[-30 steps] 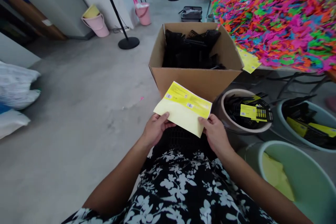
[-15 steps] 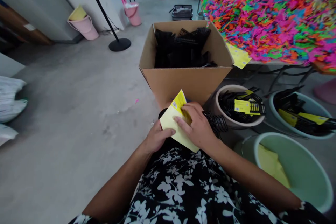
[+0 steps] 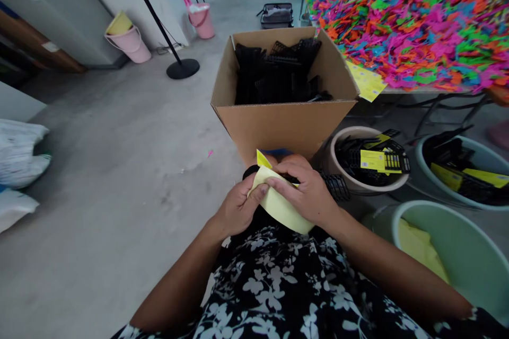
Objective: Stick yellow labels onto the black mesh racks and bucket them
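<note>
Both hands grip a yellow card (image 3: 283,206) over my lap, its pale side toward me and a brighter printed corner sticking up at the top. My left hand (image 3: 239,206) pinches its left edge with the thumb on top. Across the upper right side, my right hand (image 3: 308,188) holds it with thumb and fingers, and the card curves between the two hands. Beside the right hand, a black plastic grid piece (image 3: 337,186) shows partly. An open cardboard box (image 3: 286,124) full of black plastic pieces (image 3: 274,77) stands just beyond my hands.
To the right stand a beige bucket (image 3: 338,167) and a blue-grey tub (image 3: 427,169), holding black grids with yellow cards. A green tub (image 3: 469,254) contains yellow cards. A table carries a heap of colourful plastic pieces (image 3: 405,26). White sacks (image 3: 19,153) lie left; a stand base (image 3: 183,69) is on the floor.
The card has been bent into a curve and its bright printed side is now mostly hidden. My left thumb has moved up, closer to the right thumb.
</note>
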Demonstrator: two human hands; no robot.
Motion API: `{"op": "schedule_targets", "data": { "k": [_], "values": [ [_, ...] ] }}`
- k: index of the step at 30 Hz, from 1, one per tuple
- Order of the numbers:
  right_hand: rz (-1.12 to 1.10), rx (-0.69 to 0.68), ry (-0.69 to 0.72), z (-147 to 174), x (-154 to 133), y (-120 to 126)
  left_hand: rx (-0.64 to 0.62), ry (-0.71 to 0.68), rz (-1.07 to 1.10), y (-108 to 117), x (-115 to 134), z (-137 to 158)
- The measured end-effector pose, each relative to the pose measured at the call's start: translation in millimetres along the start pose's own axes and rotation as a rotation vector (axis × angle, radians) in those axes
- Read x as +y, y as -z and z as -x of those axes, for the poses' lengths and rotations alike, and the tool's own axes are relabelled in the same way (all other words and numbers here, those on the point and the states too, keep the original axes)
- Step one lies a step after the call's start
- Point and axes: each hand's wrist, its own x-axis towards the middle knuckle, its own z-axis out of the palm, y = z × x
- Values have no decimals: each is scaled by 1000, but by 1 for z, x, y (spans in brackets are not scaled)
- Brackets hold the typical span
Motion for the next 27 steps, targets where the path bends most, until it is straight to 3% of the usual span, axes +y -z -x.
{"op": "schedule_targets", "data": {
  "k": [9, 14, 19, 23, 27],
  "values": [
    [-240, -85, -131, -8, -4, 13, -187, -126, -238, 9, 17, -1],
    [-347, -144, -230, -10, -1, 16, -189, -127, -282, 9, 17, 2],
    [-347, -50, -264, -12, 2, 19, -147, -120, -203, 9, 23, 5],
    [-561, 131, -431, -17, 6, 29, -30, -7, -12, 16, 10, 11],
    [-786, 191, -507, -21, 10, 54, 309, 128, 193, 37, -8, 11]
  ]
}}
